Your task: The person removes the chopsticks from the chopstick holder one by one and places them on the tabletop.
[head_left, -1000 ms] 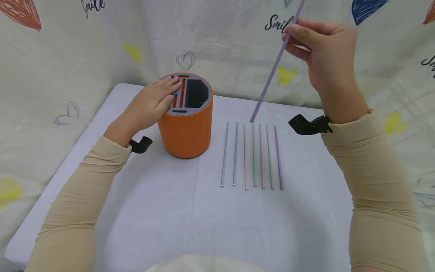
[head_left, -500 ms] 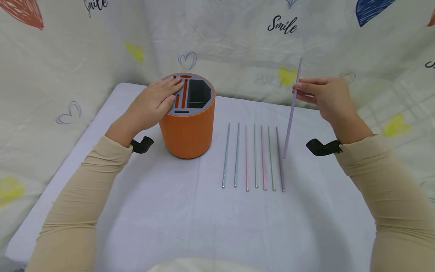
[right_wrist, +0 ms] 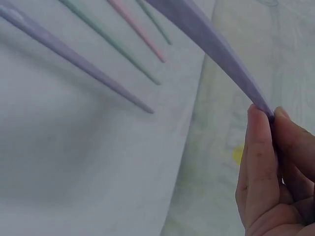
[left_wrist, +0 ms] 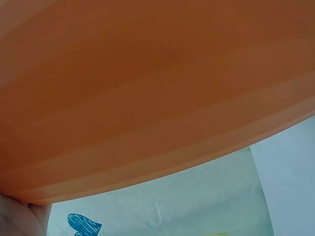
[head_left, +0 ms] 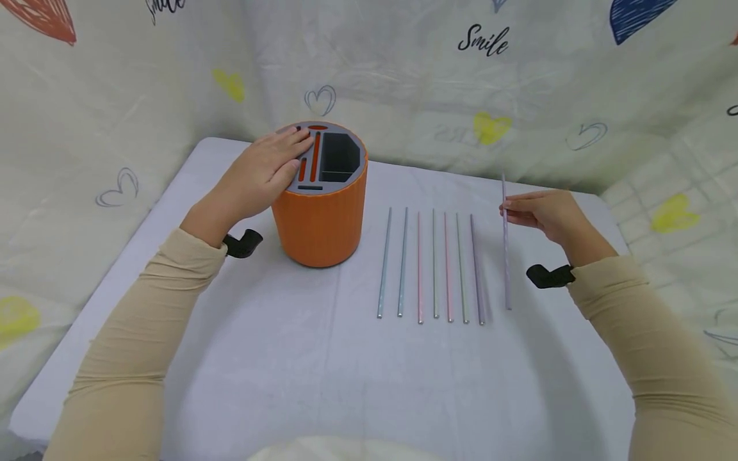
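Observation:
My left hand (head_left: 259, 171) rests with its fingers on the grey slotted top of an orange cylindrical utensil holder (head_left: 323, 227). In the left wrist view the holder's ribbed orange wall (left_wrist: 162, 98) fills most of the picture. Off to the right, my right hand (head_left: 548, 214) pinches a lilac chopstick (head_left: 507, 262) near its far end, between thumb and fingers. Its thin tip meets the fingertips in the right wrist view. Left of it, several chopsticks lie in a row: blue, pink, green and a purple chopstick (head_left: 476, 269) nearest the held one.
A white cloth covers the table (head_left: 323, 384). Behind it hangs a pale printed curtain (head_left: 403, 77) with hearts and lettering. The holder's top has narrow slots and one large dark opening (head_left: 340, 157).
My right hand has come down and to the right with the lilac chopstick, from above the row to beside its right end. My left hand stays on the holder.

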Demonstrator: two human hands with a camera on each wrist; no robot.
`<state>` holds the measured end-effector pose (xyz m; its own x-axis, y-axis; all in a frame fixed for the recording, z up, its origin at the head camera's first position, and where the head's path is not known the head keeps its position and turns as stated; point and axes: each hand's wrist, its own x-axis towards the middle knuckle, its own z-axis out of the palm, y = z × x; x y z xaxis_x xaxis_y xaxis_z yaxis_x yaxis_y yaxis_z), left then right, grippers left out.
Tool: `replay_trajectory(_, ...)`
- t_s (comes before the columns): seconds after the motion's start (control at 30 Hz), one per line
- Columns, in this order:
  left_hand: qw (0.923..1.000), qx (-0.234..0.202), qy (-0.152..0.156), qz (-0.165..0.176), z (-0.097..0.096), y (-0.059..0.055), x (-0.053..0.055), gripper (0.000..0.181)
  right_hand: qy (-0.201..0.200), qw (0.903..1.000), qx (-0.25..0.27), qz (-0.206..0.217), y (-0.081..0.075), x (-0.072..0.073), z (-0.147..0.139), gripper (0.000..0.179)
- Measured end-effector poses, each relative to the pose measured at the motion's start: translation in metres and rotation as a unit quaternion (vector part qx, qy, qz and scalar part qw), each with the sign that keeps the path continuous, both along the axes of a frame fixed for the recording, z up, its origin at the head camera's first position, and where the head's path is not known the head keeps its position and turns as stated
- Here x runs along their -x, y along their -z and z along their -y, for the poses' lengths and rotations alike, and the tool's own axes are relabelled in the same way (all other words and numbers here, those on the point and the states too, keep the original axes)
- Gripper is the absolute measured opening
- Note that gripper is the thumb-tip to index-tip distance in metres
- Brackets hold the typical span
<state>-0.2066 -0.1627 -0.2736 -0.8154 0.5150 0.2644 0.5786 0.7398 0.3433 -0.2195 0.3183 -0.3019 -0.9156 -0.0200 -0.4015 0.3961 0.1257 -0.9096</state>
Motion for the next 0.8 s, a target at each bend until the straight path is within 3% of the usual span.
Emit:
replay_trajectory(0.33,1.0,0.002,0.004,0.002,0.0,0.001,0.001,0.048,-0.005,0.9966,-0.071,0.043,0.037,0.002,-0.015,0.015)
replay_trajectory(0.8,1.0,-0.003,0.002,0.0,-0.001,0.001,0.002,0.048,0.039,0.9925,-0.078,0.086,0.077,0.016,-0.018,0.012)
